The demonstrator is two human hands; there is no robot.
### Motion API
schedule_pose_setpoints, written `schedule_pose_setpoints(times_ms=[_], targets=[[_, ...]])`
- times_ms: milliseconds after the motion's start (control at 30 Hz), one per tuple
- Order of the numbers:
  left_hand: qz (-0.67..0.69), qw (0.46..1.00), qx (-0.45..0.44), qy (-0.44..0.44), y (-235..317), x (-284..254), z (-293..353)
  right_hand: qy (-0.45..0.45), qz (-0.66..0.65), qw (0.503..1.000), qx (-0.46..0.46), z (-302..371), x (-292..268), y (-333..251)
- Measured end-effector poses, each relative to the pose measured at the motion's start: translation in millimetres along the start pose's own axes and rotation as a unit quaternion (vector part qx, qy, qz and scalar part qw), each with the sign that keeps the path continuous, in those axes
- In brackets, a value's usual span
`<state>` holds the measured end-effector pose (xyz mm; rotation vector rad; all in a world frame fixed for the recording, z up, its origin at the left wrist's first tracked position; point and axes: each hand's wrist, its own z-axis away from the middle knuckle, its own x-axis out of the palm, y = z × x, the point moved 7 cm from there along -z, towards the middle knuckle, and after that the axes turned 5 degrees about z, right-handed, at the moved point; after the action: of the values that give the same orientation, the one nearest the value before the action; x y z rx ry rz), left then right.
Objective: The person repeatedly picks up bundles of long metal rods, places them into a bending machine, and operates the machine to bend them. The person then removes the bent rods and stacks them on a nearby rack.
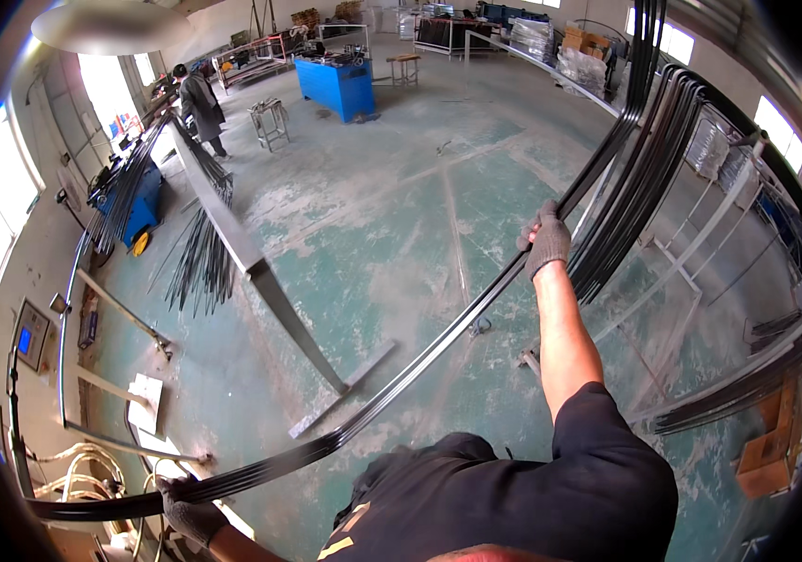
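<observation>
A bundle of long, thin black strips (274, 467) runs in a curve from the lower left, across in front of me, up to the right. My left hand (193, 513), in a grey knit glove, is closed around the bundle near its lower left stretch. With my right arm stretched out, my gloved right hand (548, 245) grips the same strips higher up and farther away. Beyond it they continue beside a thick row of similar black strips (640, 187) hanging over a rack at the right. Part of the left fingers is hidden behind the bundle.
A grey metal stand (223, 211) on a flat foot (343, 389) rises left of centre, with dark strips (202, 267) drooping beside it. Farther off are a blue workbench (335, 86), a stool (270, 124) and a person (199, 105). A control panel (33, 334) hangs left; cardboard (768, 450) stands right.
</observation>
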<state>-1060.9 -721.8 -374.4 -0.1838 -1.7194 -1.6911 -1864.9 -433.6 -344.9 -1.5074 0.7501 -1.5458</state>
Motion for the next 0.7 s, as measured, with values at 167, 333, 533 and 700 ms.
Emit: schedule_pose_setpoints(times_ms=[167,333,533,700], targets=[[0.012,0.996,-0.006,-0.093,-66,156,1,0.035,0.010,0.999,-0.019,-161,10,-26],[-0.055,0.983,0.043,-0.168,-154,315,41,0.051,0.018,0.997,-0.057,-337,18,-37],[-0.010,0.989,-0.001,-0.148,-263,453,54,0.061,0.023,0.997,-0.032,-514,51,-33],[-0.045,0.971,-0.037,-0.233,-373,588,58,0.095,0.103,0.989,-0.045,-682,55,-27]])
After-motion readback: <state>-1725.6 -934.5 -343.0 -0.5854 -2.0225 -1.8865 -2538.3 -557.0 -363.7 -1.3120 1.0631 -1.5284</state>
